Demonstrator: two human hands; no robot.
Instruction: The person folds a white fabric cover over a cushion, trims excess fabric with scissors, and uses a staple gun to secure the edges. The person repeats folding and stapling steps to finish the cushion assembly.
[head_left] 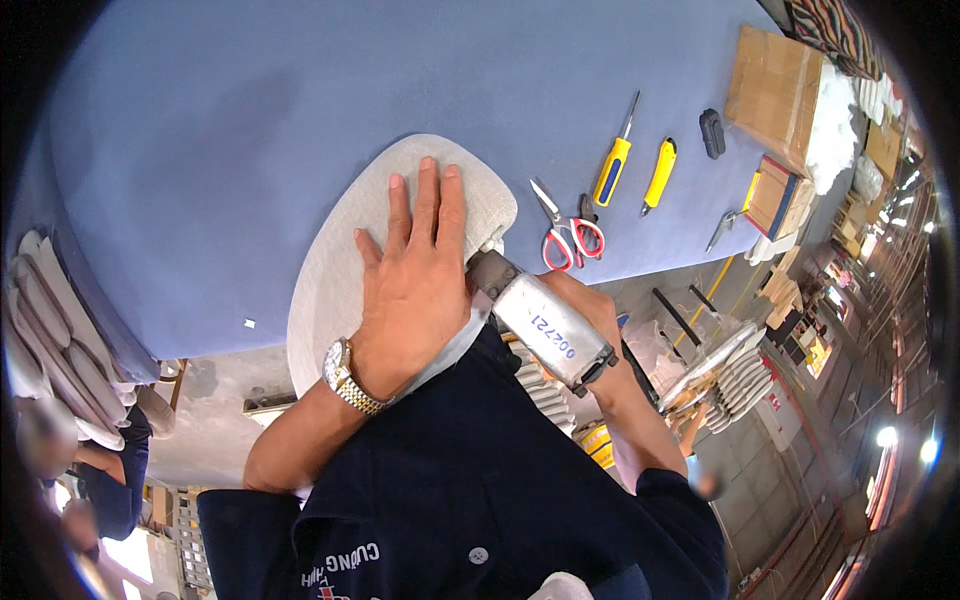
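A light grey fabric-covered pad (330, 265) with a rounded end lies at the near edge of the blue table, partly beyond that edge. My left hand (415, 265), with a watch at the wrist, rests flat on the pad with its fingers spread. Close beside it, my right hand (588, 305) is wrapped round a silver staple gun (540, 325). The gun's dark nose meets the pad's right edge near my left hand; the exact contact point is hidden. A strip of loose grey cloth hangs below my left wrist.
Right of the pad lie red-handled scissors (572, 236), a yellow screwdriver (612, 172), a yellow utility knife (660, 176) and a small black object (712, 134). A cardboard box (770, 88) stands at the far right. Pads (55, 325) are stacked at left, near another person (112, 485).
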